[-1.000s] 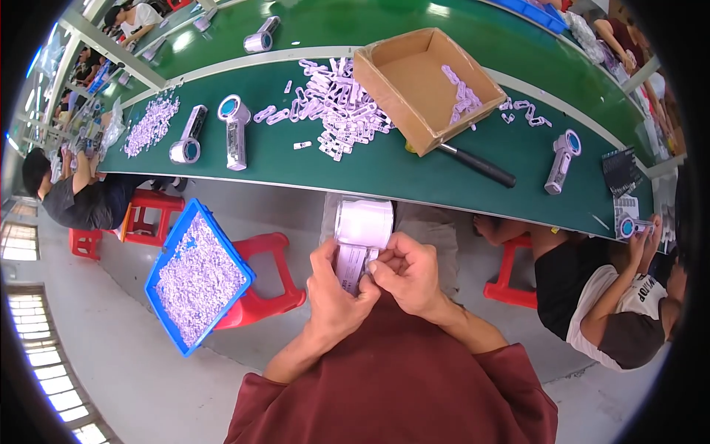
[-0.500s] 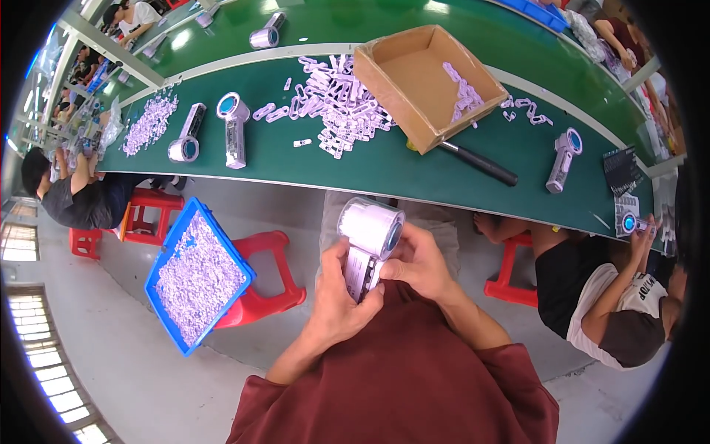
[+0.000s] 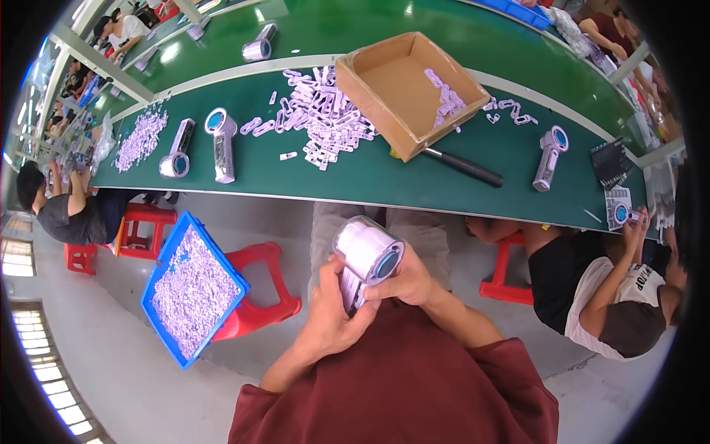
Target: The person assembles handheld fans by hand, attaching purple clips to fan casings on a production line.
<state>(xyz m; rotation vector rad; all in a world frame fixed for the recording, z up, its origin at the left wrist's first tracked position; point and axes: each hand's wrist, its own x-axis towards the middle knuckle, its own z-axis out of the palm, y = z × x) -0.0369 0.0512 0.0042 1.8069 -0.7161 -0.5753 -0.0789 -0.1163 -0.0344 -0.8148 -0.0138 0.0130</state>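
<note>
In front of my chest I hold a lilac handheld fan [image 3: 364,246] with a drum-shaped head, a clear outer shell and a dark blue round centre at one end. My left hand [image 3: 330,317] is wrapped round its handle, thumb and fingers on either side. On the other side, my right hand [image 3: 408,281] grips the fan just under its head, the thumb pressing near the handle's top. My palms hide much of the handle. Beyond my hands, the green table [image 3: 281,177] bears a heap of small lilac plastic parts [image 3: 325,111].
An open cardboard box [image 3: 384,78] with some parts stands beside a black-handled tool [image 3: 470,169]. More fans [image 3: 222,148] lie along the table. A blue tray [image 3: 240,296] of small pieces rests on a red stool [image 3: 270,277] at left. Co-workers sit on both sides.
The fan has tilted in my hands, its head leaning nearer to me and its blue end turning more toward view. Both hands still grip it. The whole view has shifted slightly.
</note>
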